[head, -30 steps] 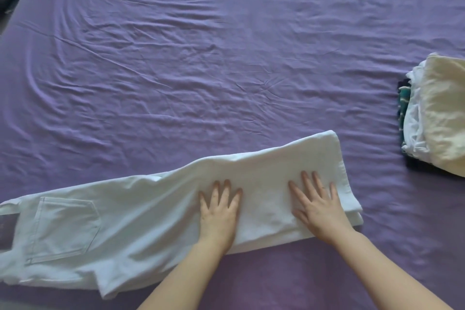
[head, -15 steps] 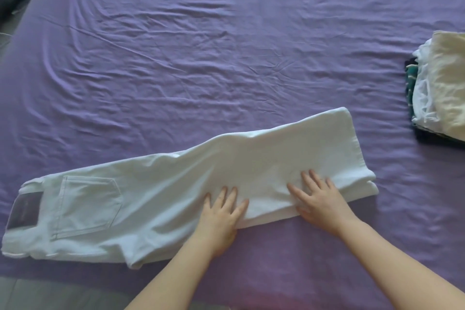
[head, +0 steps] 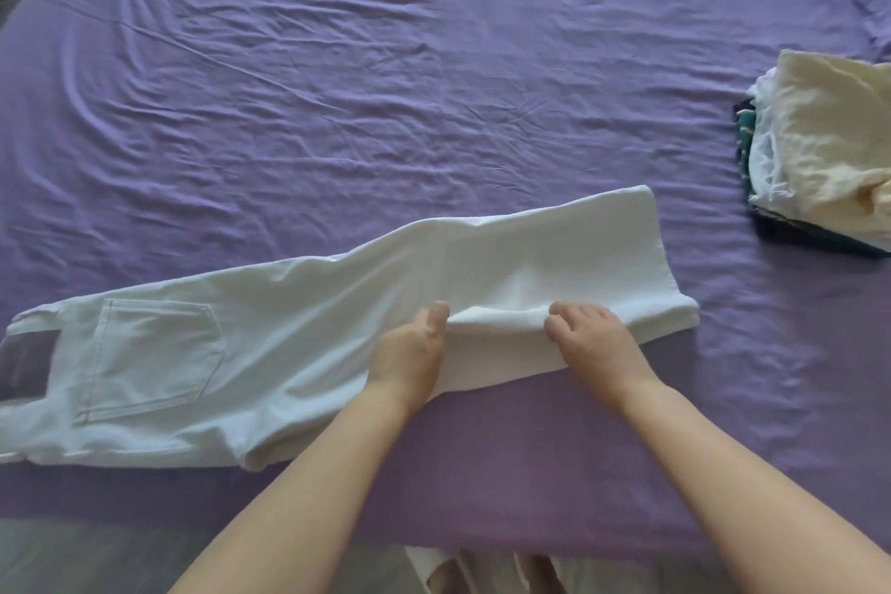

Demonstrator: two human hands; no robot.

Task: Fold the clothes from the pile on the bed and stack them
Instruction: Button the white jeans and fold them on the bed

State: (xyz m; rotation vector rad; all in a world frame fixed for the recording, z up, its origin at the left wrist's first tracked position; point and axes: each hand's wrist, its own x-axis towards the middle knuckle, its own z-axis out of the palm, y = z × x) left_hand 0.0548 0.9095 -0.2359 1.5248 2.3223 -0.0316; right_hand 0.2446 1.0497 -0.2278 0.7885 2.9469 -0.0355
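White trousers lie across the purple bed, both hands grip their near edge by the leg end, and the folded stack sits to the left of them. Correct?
Not quite. The folded stack sits to the right of the white trousers, near the frame's right edge, as the head view shows. The rest holds: the left hand and right hand grip the trousers' near edge on the purple bed.

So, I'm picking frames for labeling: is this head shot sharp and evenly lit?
Head view: soft daylight, no glare; faint shadows under both forearms. The white trousers are nearly blown out, seams faint. Left hand and right hand slightly soft. Wide-angle bending at the purple sheet's edges.
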